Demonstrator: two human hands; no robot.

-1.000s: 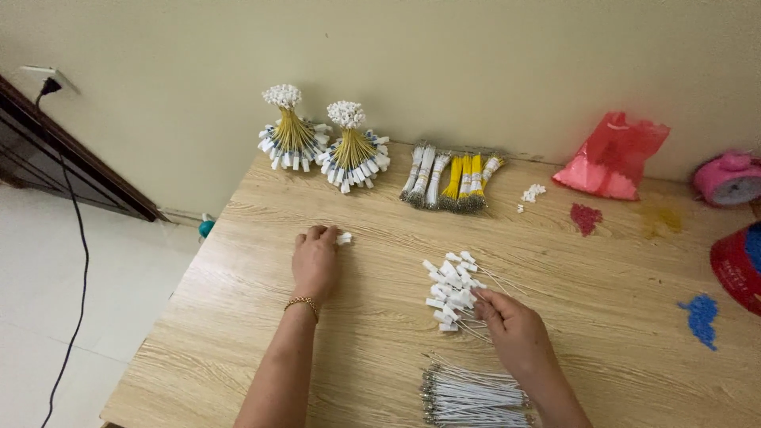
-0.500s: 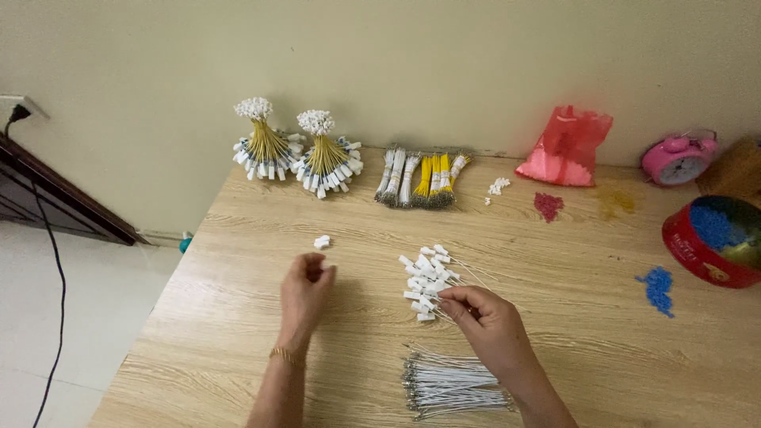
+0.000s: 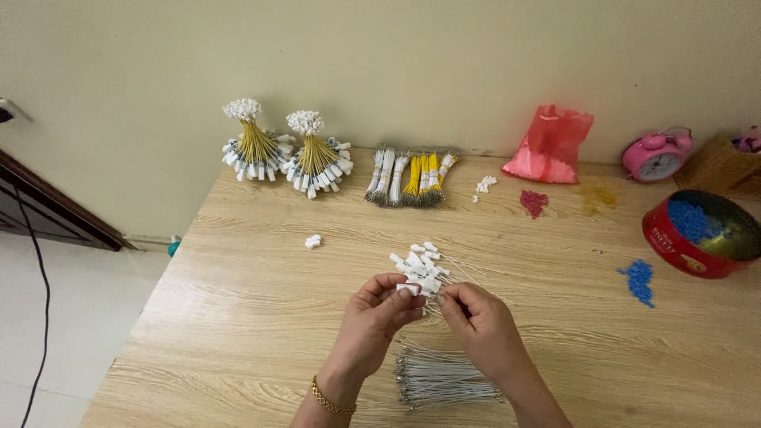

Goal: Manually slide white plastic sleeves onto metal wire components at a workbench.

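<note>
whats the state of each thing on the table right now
left hand: pinching a small white plastic connector
right hand: fingers closed on a thin white wire
round red metal tin: open, blue bits inside
red plastic bag: slumped against wall
pink alarm clock: upright

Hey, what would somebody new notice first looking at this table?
Probably both hands, left hand and right hand, meeting at mid-table over a cluster of white-tagged wires. Next, the two flared bundles of yellow wires standing by the wall at back left, and the pink alarm clock at back right.
</note>
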